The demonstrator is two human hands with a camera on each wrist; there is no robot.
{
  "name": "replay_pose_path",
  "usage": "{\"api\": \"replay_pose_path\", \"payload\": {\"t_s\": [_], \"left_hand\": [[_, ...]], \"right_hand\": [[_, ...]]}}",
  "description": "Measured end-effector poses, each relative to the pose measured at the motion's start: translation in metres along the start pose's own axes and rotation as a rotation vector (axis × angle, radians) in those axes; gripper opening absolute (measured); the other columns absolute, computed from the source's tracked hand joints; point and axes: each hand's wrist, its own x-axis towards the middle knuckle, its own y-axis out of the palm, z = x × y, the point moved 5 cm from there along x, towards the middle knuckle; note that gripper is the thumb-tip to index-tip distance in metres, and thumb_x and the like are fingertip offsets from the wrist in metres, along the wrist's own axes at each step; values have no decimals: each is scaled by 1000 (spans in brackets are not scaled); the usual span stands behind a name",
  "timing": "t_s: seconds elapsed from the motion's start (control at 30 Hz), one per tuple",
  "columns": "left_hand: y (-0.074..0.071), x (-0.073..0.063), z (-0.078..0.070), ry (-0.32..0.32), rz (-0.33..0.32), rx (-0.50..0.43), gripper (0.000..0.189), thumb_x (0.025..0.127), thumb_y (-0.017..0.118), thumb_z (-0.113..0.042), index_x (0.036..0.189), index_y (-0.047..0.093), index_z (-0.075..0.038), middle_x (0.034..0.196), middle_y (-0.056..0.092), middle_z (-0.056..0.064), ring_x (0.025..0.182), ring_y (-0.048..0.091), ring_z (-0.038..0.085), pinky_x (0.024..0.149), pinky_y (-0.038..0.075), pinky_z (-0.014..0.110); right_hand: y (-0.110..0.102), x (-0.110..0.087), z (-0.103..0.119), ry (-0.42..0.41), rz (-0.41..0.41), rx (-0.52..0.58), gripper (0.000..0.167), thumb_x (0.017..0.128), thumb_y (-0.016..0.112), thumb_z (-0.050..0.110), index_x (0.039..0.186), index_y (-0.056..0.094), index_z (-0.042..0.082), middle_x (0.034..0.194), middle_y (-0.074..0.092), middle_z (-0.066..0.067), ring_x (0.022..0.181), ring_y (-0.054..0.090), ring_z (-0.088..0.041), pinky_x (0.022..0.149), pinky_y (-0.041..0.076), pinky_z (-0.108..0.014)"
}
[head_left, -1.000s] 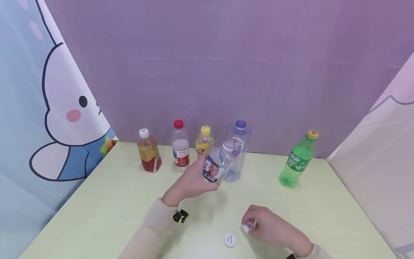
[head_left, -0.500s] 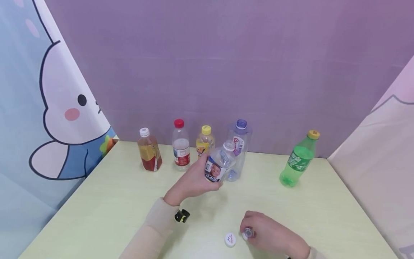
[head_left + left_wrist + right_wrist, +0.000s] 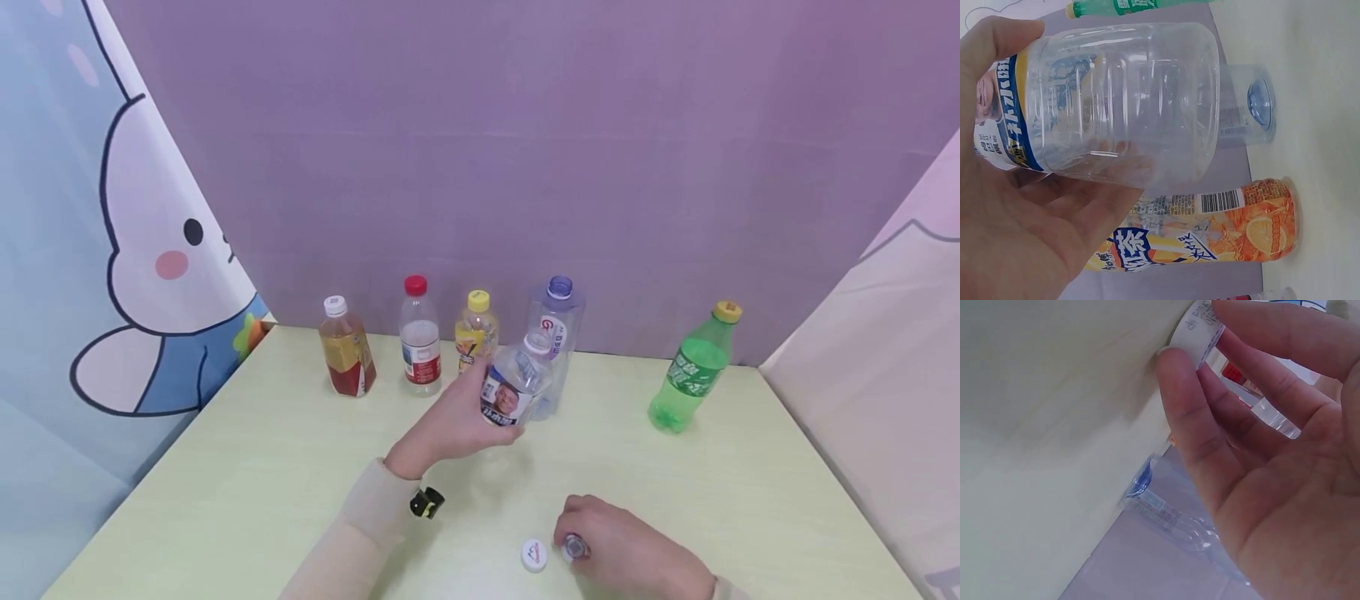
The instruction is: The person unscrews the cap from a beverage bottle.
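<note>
My left hand (image 3: 461, 417) grips a clear plastic bottle (image 3: 525, 371) with a blue-and-white label, tilted and held above the table. The bottle's white-ringed mouth has no cap on it. In the left wrist view the see-through base of the bottle (image 3: 1129, 100) points toward the table. Low over the table my right hand (image 3: 622, 542) pinches a white bottle cap (image 3: 574, 547) with a greyish top part. The right wrist view has this cap (image 3: 1196, 334) between the fingertips, at the table surface. Just left of it lies a white cap (image 3: 534, 555) with a printed logo.
Along the back stand an amber drink bottle (image 3: 347, 354), a red-capped bottle (image 3: 420, 342), a yellow-capped bottle (image 3: 474, 333) and a tall uncapped bluish bottle (image 3: 566, 312). A green soda bottle (image 3: 692, 371) stands at the right. A purple cloth (image 3: 525, 150) hangs behind the table.
My right hand has come down and slightly left with its cap, close to the lying cap. The left hand has drifted a little right and down with the bottle.
</note>
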Motion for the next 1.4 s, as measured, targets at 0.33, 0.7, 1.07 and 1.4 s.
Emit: {"api": "replay_pose_path", "payload": {"t_s": [0.33, 0.7, 1.07, 1.4], "left_hand": [[10, 0, -2, 21, 13, 8, 86, 77, 87, -31, 145, 36, -15, 125, 56, -3, 105, 59, 14, 89, 53, 33], [23, 1, -6, -2, 28, 13, 83, 78, 87, -34, 144, 40, -14, 120, 61, -3, 101, 62, 12, 86, 54, 32], [35, 13, -13, 36, 15, 3, 80, 81, 85, -35, 145, 41, -16, 121, 63, -5, 102, 63, 10, 84, 54, 29], [56, 25, -20, 119, 66, -37, 84, 82, 85, -31, 149, 36, -20, 125, 60, -7, 105, 61, 7, 89, 53, 29]], "right_hand": [[-1, -3, 4, 34, 50, -64, 21, 82, 77, 7, 93, 73, 25, 89, 54, 18, 80, 51, 0, 75, 53, -26], [-50, -18, -3, 57, -231, -136, 15, 86, 79, 13, 99, 73, 16, 95, 64, 11, 86, 63, -12, 73, 56, -33], [-100, -43, -14, 88, -724, -251, 28, 77, 84, 2, 100, 73, 12, 94, 68, 8, 80, 63, -13, 68, 55, -32], [-129, -56, -37, 41, -1030, -198, 40, 72, 83, -9, 109, 70, -2, 102, 70, -11, 90, 58, -5, 80, 45, -10]]}}
